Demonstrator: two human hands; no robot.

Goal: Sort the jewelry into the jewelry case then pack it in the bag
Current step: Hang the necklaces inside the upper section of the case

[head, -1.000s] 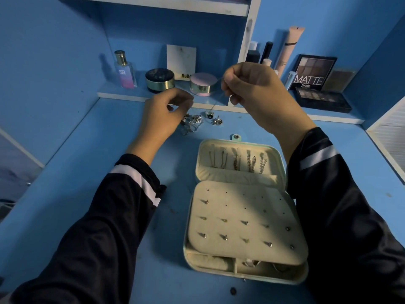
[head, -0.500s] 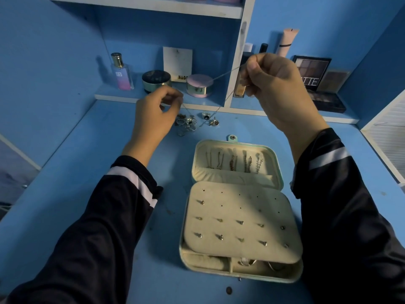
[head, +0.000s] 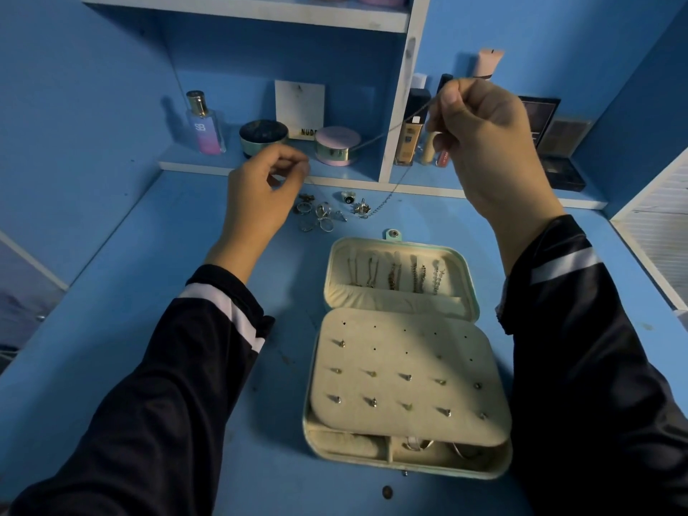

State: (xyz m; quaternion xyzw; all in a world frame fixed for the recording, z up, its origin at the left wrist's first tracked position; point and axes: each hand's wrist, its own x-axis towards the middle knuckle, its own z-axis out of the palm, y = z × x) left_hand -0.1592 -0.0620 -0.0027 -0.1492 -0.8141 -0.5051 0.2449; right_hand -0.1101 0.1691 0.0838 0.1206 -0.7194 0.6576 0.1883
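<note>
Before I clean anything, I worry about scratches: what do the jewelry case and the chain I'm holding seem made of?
The jewelry case: cream lining looks like matte velvet or suede-type fabric, no shine; pale teal shell possibly faux leather, unsure. The chain, pinched by left hand and right hand: thin silvery metal, faintly glinting.

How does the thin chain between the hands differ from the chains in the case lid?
The thin silver chain is stretched in air between left hand and right hand; the short chains in the cream case lid lie side by side. The held chain is long and fine; the lid chains look chunkier. All are metal.
</note>
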